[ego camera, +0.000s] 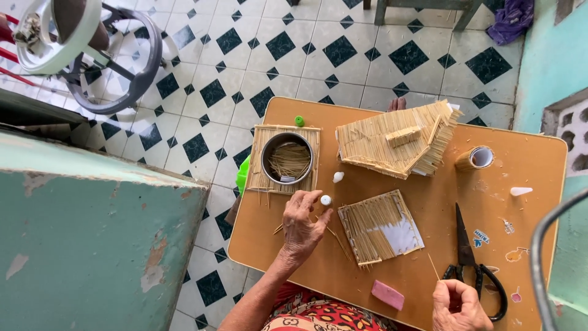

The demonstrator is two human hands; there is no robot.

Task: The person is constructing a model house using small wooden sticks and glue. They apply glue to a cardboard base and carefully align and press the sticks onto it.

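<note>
Hands flank the stick panel (pixel 381 225): left hand (pixel 303 228) just left, pinching a small white cap (pixel 326 200); right hand (pixel 456 304) below-right, pinching a stick (pixel 433 267).

Right hand (pixel 460 304) cut off by bottom edge, wrist out of frame; fingers curled, thin stick (pixel 433 267) above them, grip on it unclear. Left hand (pixel 301 228) covers part of loose sticks (pixel 335 238) on table (pixel 533 178); fingertips at small white cap (pixel 326 200), contact too small to judge. Scissors (pixel 467 260) handles partly behind right hand. Green object (pixel 244 173) mostly hidden under stick mat (pixel 266 159). Dark curved bar (pixel 542 245) blurred, cropped at right edge. Round frame (pixel 116 58) cut off top left. Toes (pixel 397 104) peek behind table's far edge.
</note>
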